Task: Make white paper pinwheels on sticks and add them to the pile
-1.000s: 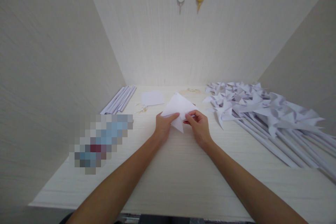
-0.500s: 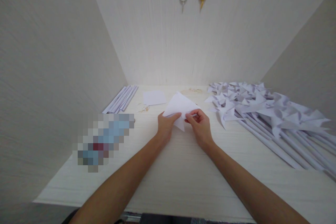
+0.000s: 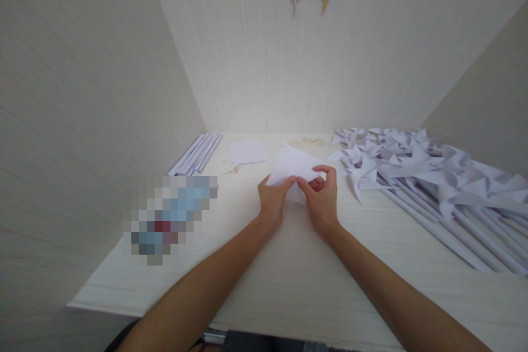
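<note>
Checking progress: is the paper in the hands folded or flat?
Folded: the paper shows a triangle, pinched along its near edge by the left hand and right hand.

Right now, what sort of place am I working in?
Probably a small craft booth: a pale table walled on three sides, a pile of paper pinwheels at the right, rolled paper sticks at the left, and both hands folding a paper sheet.
</note>
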`<state>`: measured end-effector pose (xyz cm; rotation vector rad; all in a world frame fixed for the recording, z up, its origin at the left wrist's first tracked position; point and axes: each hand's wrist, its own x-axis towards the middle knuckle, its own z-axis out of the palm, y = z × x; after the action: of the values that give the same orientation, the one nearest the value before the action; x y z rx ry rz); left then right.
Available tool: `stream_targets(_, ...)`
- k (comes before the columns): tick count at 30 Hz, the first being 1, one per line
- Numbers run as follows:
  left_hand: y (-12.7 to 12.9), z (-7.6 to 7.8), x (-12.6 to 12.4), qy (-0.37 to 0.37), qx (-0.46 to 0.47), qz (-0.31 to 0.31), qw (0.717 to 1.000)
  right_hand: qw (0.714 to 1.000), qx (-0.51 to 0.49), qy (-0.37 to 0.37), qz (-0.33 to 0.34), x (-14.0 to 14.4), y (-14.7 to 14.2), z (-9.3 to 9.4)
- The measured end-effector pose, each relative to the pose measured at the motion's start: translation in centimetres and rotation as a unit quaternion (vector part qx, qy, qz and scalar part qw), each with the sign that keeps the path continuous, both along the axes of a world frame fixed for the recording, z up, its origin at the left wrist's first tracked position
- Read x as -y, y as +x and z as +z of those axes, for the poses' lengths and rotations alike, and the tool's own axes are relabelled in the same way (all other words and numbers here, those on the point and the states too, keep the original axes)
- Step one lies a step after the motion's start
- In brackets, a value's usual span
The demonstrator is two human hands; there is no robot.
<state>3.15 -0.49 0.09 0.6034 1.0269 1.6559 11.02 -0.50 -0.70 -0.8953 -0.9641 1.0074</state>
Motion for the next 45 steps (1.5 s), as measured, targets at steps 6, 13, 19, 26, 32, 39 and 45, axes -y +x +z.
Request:
stream_targets(6,-2.7,0.4,-1.0,0.003,-0.007,-0.197,0.98,0.998,0.058,-0.019,0.008,-0.6,1.3,0.0)
stream_targets(13,-4.7,0.5,-1.8,0.009,-0.037,-0.285,0.958,0.99,0.068,-0.018,0.119,-0.9,2.1,0.5)
stream_targets(19,-4.8,0.2,-1.8,-0.01,-0.135,-0.237,0.962,0.98,0.051,-0.027,0.191,-1.1,2.3,0.3)
stream_targets(26,-4.7,0.0,-1.8,-0.013,-0.228,-0.19,0.955,0.98,0.032,-0.045,0.191,-1.3,2.5,-0.1)
stream_targets(32,-3.7,-0.3,-1.4,-0.015,-0.248,-0.127,0.96,0.991,0.044,-0.036,0.121,-1.2,2.3,-0.4)
stream_targets(39,-4.8,0.6,-1.7,-0.026,-0.157,-0.243,0.957,0.985,0.029,-0.071,0.158,-1.6,2.9,-0.4)
stream_targets(45,-6.3,1.7,-1.7,-0.046,-0.151,-0.376,0.913,0.958,0.083,-0.076,0.263,-1.7,3.9,-0.1)
